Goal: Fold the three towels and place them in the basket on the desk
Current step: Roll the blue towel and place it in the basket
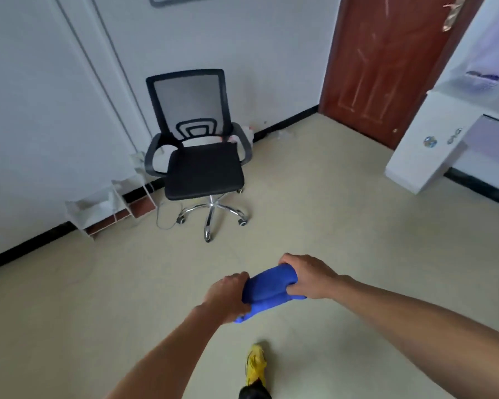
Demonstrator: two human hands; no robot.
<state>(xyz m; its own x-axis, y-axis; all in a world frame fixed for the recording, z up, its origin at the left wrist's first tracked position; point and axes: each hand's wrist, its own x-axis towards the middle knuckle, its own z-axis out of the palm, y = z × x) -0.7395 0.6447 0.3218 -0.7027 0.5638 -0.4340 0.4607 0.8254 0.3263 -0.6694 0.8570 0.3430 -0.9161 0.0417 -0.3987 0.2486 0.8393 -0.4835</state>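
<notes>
A blue towel (267,289), folded into a thick bundle, is held in the air over the floor between both hands. My left hand (228,295) grips its left end, and my right hand (307,276) grips its right end from above. A corner of the towel hangs below my left hand. No basket, desk or other towel is in view.
A black mesh office chair (200,156) on chrome castors stands ahead by the white wall. A low white rack (107,200) sits on the floor to its left. A red-brown door (383,61) is at the back right, a white cabinet (432,145) further right. A yellow shoe (255,365) is below.
</notes>
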